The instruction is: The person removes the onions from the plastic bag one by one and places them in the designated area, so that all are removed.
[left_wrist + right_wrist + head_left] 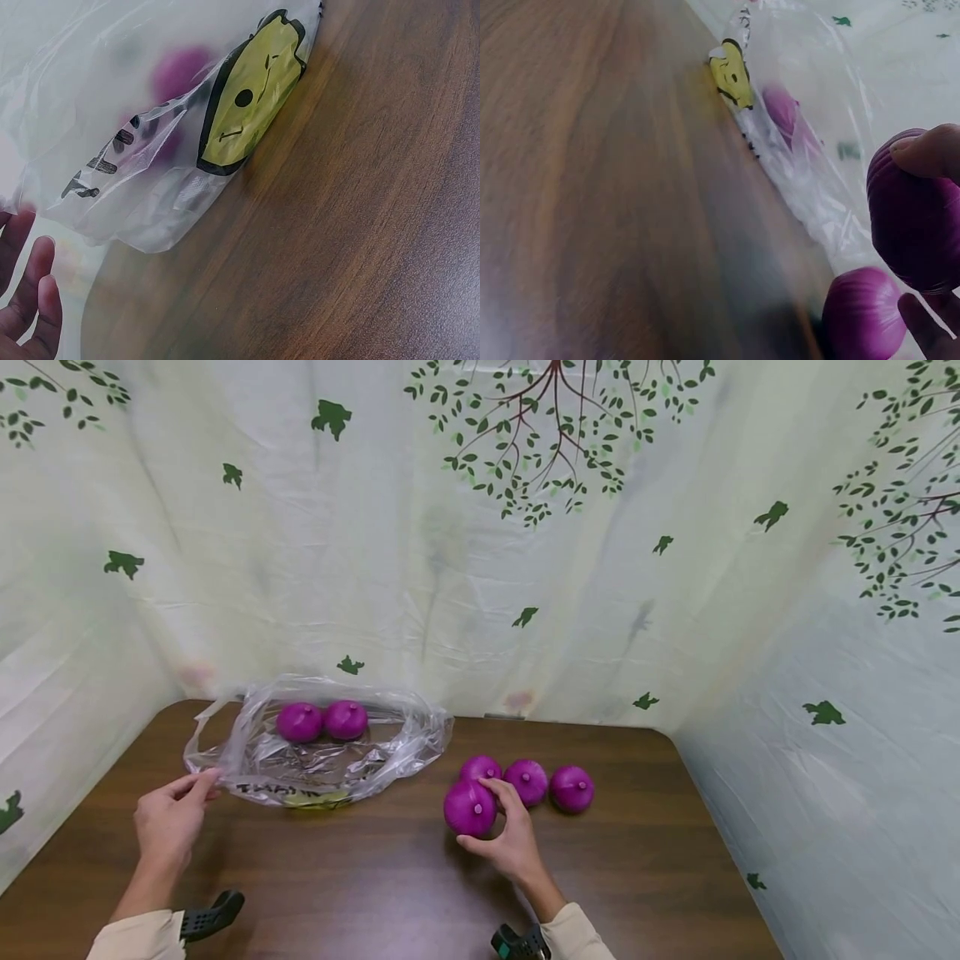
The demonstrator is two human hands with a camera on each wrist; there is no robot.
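Note:
A red onion (pixel 465 810) is held between the thumb and fingers of my right hand (pixel 516 846), in front of the other loose onions. In the right wrist view this onion (pixel 911 217) shows its ridged purple skin. At the left, my left hand (pixel 168 820) pinches the near left edge of a clear plastic bag (pixel 420 747). The bag lies with its mouth spread, and two red onions (pixel 300 723) sit side by side inside. Black lettering and a yellow cartoon print (pixel 255 90) mark its near side.
Three more red onions (pixel 572 790) stand close together on the brown wooden table (pixel 360 877), right of the bag. A pale curtain (pixel 375 552) with printed leaves and branches surrounds the table at the back and sides.

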